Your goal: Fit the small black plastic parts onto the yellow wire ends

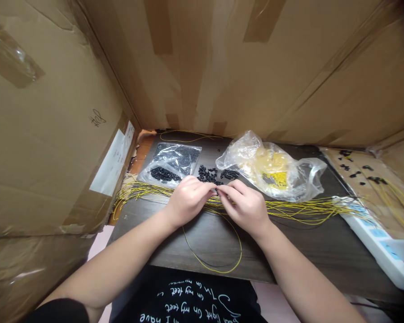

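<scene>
My left hand and my right hand meet at the fingertips above the dark wooden table. Between the fingertips sits a small dark part, mostly hidden, on a thin yellow wire. A bundle of thin yellow wires runs across the table under both hands. A loose yellow wire loop hangs toward me. Just beyond my fingers lies a heap of small black plastic parts. A clear bag of similar black parts lies beyond my left hand.
A crumpled clear plastic bag with yellow contents lies behind my right hand. A white strip with blue labels sits at the right, beside a cardboard sheet with scattered black parts. Cardboard walls surround the table's back and left.
</scene>
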Tool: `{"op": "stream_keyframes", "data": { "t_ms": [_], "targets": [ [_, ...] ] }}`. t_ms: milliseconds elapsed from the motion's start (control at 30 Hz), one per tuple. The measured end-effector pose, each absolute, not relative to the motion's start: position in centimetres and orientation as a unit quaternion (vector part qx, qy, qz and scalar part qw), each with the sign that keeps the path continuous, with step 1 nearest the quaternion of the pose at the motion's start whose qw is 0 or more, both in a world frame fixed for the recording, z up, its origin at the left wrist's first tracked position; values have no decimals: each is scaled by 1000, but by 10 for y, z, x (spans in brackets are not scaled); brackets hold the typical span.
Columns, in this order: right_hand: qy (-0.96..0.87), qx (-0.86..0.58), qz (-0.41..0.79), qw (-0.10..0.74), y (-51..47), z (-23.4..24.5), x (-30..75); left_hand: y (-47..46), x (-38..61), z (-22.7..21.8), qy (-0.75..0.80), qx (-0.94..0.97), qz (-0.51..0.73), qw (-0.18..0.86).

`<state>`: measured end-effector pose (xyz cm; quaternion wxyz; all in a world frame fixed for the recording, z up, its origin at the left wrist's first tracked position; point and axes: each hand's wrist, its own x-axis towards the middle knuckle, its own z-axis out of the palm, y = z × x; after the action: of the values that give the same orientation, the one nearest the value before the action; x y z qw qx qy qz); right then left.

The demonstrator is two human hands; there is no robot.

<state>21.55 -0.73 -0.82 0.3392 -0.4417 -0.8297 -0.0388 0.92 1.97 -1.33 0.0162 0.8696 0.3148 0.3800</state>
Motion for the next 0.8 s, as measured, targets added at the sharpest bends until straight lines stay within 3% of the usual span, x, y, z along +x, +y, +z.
{"op": "stream_keyframes", "data": {
  "t_ms": [433, 800],
  "targets": [
    [-818, -445, -28, 364, -7, -7, 215, 17, 11, -9, 332, 833, 431, 99],
    [-808, -443, 30, 388, -5, -5, 214, 16, 11, -9, 316, 827, 454, 105]
  ]
}}
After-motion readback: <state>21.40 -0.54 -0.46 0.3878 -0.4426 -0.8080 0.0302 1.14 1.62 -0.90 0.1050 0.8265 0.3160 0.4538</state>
